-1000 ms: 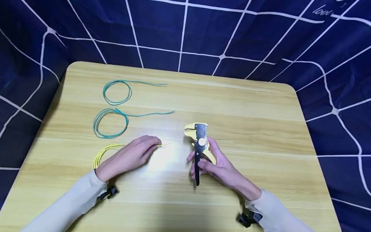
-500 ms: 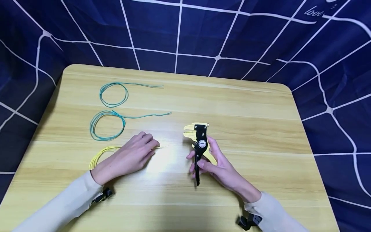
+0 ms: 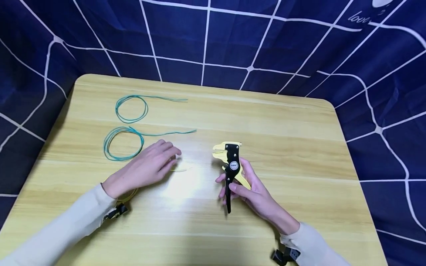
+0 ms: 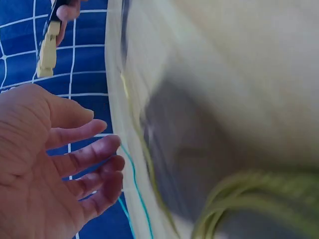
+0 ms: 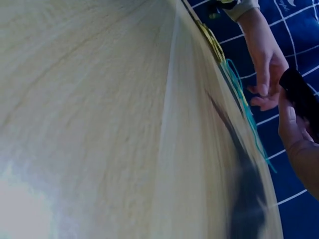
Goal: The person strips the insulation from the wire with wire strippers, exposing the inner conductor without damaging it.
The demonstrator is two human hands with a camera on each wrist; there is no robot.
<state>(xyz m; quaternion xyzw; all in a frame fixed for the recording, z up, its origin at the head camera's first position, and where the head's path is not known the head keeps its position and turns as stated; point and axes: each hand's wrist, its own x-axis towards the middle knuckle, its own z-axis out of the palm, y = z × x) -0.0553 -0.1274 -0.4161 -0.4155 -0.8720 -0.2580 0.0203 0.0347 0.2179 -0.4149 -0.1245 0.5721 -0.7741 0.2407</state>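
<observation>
My right hand grips a wire stripper with a black body, pale yellow jaws and a yellow lever. The tool is held upright above the table, its jaws apart and facing left. My left hand hovers over a coil of yellow wire, fingers loosely bent with nothing between them, as the left wrist view also shows. The end of that wire, its yellow tail, pokes out below the left fingertips and lies apart from them. In the head view the forearm and hand cover most of the yellow coil.
Two teal wire coils lie behind the left hand: a farther coil and a nearer coil, their tails pointing right. Dark blue cloth with white lines surrounds the back and sides of the wooden table.
My left hand has let go of the yellow wire's end and lifted slightly away from it. The right hand keeps the wire stripper in almost the same place.
</observation>
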